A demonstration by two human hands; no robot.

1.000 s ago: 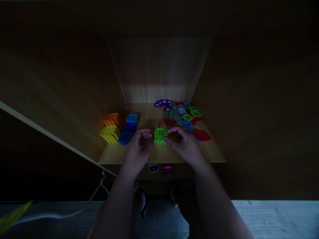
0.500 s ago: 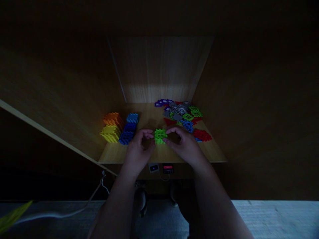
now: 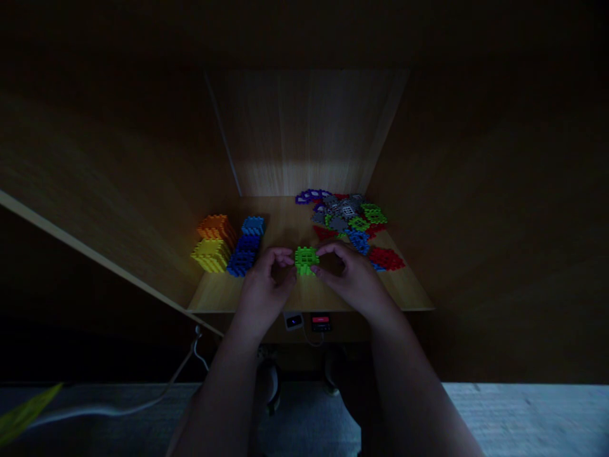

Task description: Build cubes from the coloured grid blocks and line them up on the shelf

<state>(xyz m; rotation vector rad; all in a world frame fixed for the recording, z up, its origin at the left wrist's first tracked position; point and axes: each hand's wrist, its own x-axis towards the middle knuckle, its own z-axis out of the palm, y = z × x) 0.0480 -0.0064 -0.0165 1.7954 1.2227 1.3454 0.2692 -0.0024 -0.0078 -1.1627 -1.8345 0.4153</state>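
Between my two hands, a small stack of bright green square interlocking tiles (image 3: 307,259) with notched edges and window-like openings sits on the wooden shelf (image 3: 304,295). My left hand (image 3: 269,282) is curled, with its fingertips and thumb at the stack's left edge. From the other side, my right hand (image 3: 351,274) has its index finger and thumb against the right edge, thumb at the near corner. To the left of my left hand stand stacks of dark blue tiles (image 3: 244,255), light blue tiles (image 3: 254,225), yellow tiles (image 3: 210,254) and orange tiles (image 3: 216,228).
A loose heap on the right holds grey tiles (image 3: 339,224), purple tiles (image 3: 313,195), red pieces (image 3: 386,258), blue pieces (image 3: 358,241) and other green tiles (image 3: 373,213). Wooden panels (image 3: 309,133) enclose the shelf. Below its front edge lie a phone (image 3: 320,322) and a cable (image 3: 311,343).
Hardly anything differs. Both hands stay at the sides of the green stack, and the other stacks and the heap have not moved.
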